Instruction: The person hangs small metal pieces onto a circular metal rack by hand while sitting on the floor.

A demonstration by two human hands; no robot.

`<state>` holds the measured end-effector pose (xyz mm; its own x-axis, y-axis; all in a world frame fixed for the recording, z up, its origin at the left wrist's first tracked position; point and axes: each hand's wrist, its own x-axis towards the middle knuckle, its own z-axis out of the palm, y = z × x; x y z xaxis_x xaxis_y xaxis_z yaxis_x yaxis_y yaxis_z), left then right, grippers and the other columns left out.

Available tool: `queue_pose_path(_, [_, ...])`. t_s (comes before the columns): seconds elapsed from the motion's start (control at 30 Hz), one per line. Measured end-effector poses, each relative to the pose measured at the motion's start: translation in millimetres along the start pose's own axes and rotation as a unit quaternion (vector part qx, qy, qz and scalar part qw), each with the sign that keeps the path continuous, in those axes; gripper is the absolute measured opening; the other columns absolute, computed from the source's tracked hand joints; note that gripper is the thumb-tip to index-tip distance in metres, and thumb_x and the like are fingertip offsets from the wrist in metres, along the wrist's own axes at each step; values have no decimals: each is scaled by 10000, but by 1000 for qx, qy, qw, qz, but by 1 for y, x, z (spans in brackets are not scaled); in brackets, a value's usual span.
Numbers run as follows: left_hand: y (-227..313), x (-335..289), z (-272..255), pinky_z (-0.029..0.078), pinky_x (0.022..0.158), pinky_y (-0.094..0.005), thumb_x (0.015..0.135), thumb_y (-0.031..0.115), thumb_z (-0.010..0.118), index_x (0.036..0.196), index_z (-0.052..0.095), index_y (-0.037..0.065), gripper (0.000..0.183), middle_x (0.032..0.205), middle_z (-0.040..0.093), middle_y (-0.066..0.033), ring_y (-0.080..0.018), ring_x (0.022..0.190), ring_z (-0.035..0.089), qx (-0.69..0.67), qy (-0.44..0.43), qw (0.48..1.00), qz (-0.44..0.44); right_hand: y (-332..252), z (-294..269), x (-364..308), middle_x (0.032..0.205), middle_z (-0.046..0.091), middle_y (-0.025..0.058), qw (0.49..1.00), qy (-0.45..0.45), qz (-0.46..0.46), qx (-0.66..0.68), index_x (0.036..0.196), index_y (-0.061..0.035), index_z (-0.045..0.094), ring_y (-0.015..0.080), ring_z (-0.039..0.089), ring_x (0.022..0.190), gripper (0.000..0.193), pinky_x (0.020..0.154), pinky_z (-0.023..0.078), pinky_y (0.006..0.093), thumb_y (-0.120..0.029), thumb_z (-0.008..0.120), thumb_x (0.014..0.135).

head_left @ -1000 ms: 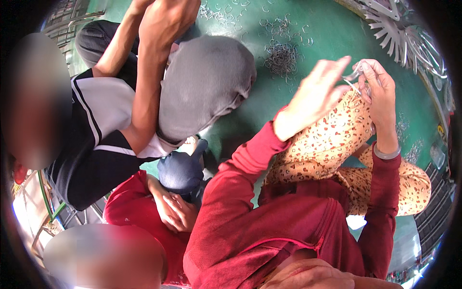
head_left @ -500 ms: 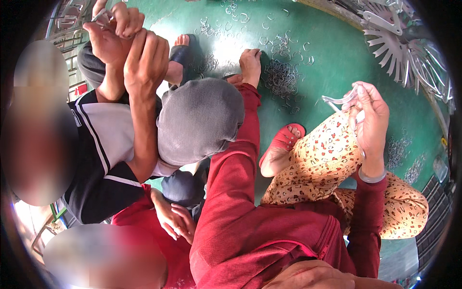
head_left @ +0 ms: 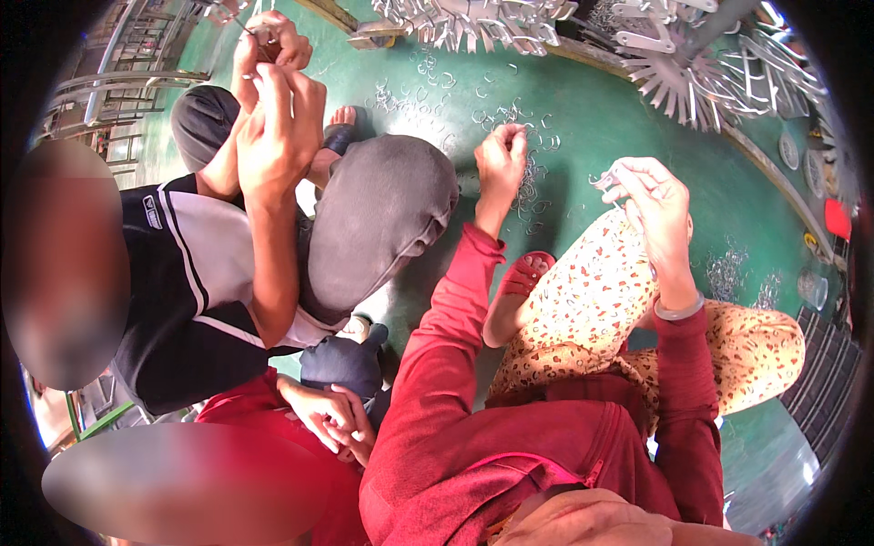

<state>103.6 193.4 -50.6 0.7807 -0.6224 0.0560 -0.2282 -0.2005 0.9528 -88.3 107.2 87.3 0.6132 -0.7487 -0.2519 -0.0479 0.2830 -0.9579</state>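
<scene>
One clear plastic container [head_left: 812, 288], far right of frame; its contents cannot be made out. One metal piece [head_left: 602, 181], pale and slender, right of centre, above the patterned knee [head_left: 601, 259]; its free end points toward the left of the frame, its long axis running roughly sideways, the part inside the grip hidden. Right hand [head_left: 651, 196]: clamped on the metal piece with thumb and fingers. Left hand [head_left: 503, 164], upper centre: fingertips drawn together over the pile of small metal rings [head_left: 529, 188]; whether a ring sits between them cannot be told. Ring pile: loose on the green floor [head_left: 628, 136], openings facing various ways. Fanned metal parts [head_left: 678, 82]: upper right, slender ends spreading outward.
</scene>
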Motion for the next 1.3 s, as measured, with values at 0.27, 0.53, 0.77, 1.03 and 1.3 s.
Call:
queue_pose_path(0.27, [152, -45, -13, 485, 598, -232, 818, 91, 664, 909, 631, -31, 155, 780, 636, -62, -110, 670, 592, -301, -196, 930, -73, -23, -3, -13, 775, 659, 102, 999, 12, -21, -25, 959, 19, 616, 50, 578, 537, 131, 370, 294, 146, -67, 592, 863])
queue_pose_path(0.53, [195, -48, 4, 440, 702, -208, 805, 62, 663, 880, 613, 5, 107, 785, 619, 4, -60, 728, 546, -248, -178, 951, 44, -58, -9, -33, 774, 654, 76, 984, 20, -158, -73, 951, 17, 621, 119, 639, 626, 140, 433, 365, 181, -91, 570, 879])
queue_pose_path(0.77, [217, -61, 11, 455, 713, -220, 868, 71, 597, 920, 589, 7, 83, 848, 602, -13, -74, 778, 550, -307, -130, 938, 95, -72, 3, -40, 813, 663, 87, 964, 18, -258, -67, 1046, 27, 617, 86, 593, 586, 198, 471, 388, 177, -40, 571, 865])
queue_pose_path(1.03, [258, -53, -1, 448, 797, -268, 894, 81, 563, 914, 535, 12, 77, 869, 626, -73, -124, 826, 575, -375, -113, 906, 159, -137, -18, -15, 830, 625, 143, 967, 0, -236, 96, 1341, -21, 359, 76, 532, 510, 406, 374, 309, 156, -194, 394, 976])
queue_pose_path(1.3, [291, -24, -15, 449, 785, -240, 883, 59, 570, 907, 564, 7, 58, 876, 641, -62, -98, 822, 580, -311, -147, 919, 193, -143, -14, 65, 1079, 567, 192, 920, -96, -237, 298, 1434, -174, 157, 162, 600, 675, 494, 393, 342, 167, -206, 359, 985])
